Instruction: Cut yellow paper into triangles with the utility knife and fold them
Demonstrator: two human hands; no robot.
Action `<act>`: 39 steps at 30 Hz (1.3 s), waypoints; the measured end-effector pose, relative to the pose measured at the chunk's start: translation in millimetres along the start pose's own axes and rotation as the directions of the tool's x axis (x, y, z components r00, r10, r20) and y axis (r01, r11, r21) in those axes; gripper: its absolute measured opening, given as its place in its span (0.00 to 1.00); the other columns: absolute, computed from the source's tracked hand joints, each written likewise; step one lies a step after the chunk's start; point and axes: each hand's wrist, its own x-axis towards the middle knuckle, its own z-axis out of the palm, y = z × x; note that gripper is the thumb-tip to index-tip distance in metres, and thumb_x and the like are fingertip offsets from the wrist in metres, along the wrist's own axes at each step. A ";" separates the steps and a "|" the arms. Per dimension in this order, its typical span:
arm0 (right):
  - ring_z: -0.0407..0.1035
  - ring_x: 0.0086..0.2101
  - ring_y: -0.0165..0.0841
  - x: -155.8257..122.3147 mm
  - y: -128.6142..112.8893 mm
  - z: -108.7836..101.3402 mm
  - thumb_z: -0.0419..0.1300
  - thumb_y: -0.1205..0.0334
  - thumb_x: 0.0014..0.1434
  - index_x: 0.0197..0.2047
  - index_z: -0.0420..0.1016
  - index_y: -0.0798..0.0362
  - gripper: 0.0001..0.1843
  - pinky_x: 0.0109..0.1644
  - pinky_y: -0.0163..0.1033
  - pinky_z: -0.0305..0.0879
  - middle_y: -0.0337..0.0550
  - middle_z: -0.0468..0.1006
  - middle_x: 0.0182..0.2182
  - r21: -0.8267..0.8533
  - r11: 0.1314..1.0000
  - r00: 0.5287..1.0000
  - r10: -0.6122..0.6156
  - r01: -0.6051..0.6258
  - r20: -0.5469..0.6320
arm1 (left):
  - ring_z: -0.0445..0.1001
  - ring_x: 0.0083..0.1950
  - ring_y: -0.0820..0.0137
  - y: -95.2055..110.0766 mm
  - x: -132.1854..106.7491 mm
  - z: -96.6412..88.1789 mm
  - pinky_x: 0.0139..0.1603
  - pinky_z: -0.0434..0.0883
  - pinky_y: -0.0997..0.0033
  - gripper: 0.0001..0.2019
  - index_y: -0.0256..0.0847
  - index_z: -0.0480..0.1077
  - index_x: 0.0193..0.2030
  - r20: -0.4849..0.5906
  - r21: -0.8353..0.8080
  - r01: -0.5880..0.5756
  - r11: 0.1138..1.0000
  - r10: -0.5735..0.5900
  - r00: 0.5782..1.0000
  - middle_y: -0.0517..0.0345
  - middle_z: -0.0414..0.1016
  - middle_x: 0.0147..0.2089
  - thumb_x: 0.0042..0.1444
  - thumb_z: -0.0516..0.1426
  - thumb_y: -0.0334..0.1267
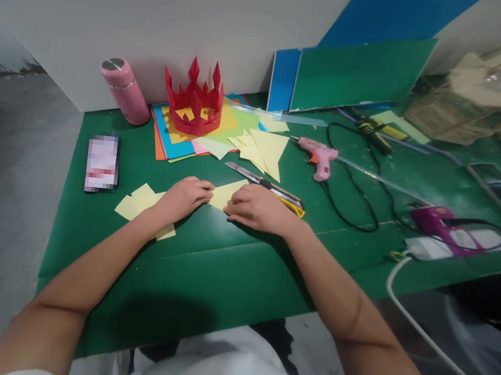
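A small piece of pale yellow paper (225, 195) lies on the green table between my hands. My left hand (189, 196) has its fingers closed together on the paper's left end. Curled over the right part of the same paper is my right hand (251, 205), its fingertips hidden underneath. Beside my left wrist are more yellow paper pieces (139, 201), partly covered by the forearm. A utility knife (268, 186) with its blade out rests just beyond my right hand. Behind it sits a pile of cut yellow paper shapes (267, 150).
A red paper crown (196, 110) stands on coloured sheets (178, 150). Left of it are a pink bottle (126, 94) and a blurred phone (102, 163). To the right lie a pink glue gun (319, 156), its black cord, pliers (375, 135) and a power strip (432, 248).
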 end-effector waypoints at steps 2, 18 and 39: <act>0.65 0.36 0.34 2.4 -1.5 -0.4 0.52 0.56 0.67 0.44 0.79 0.55 0.17 0.40 0.40 0.56 0.48 0.77 0.34 0.002 1.000 1.000 -0.005 0.005 0.008 | 0.73 0.39 0.68 3.7 -0.6 -1.7 0.42 0.67 0.66 0.14 0.40 0.76 0.35 0.005 0.036 0.031 0.999 -0.032 0.999 0.52 0.78 0.48 0.65 0.50 0.34; 0.58 0.25 0.29 -5.6 -2.2 -3.1 0.51 0.56 0.65 0.19 0.64 0.53 0.23 0.31 0.36 0.48 0.38 0.65 0.18 0.086 0.994 0.997 0.062 -0.065 0.043 | 0.72 0.42 0.67 1.2 -1.8 -10.3 0.44 0.70 0.67 0.07 0.41 0.75 0.38 0.062 -0.165 0.271 0.948 -0.265 0.962 0.55 0.72 0.40 0.60 0.55 0.32; 0.65 0.28 0.31 -4.3 -0.2 0.9 0.49 0.57 0.66 0.23 0.71 0.54 0.22 0.36 0.38 0.58 0.42 0.72 0.22 0.147 0.975 0.984 0.175 -0.168 -0.033 | 0.72 0.43 0.65 12.5 -0.9 -6.2 0.41 0.68 0.67 0.09 0.41 0.74 0.45 0.054 -0.121 0.266 0.956 -0.261 0.964 0.54 0.73 0.43 0.61 0.55 0.39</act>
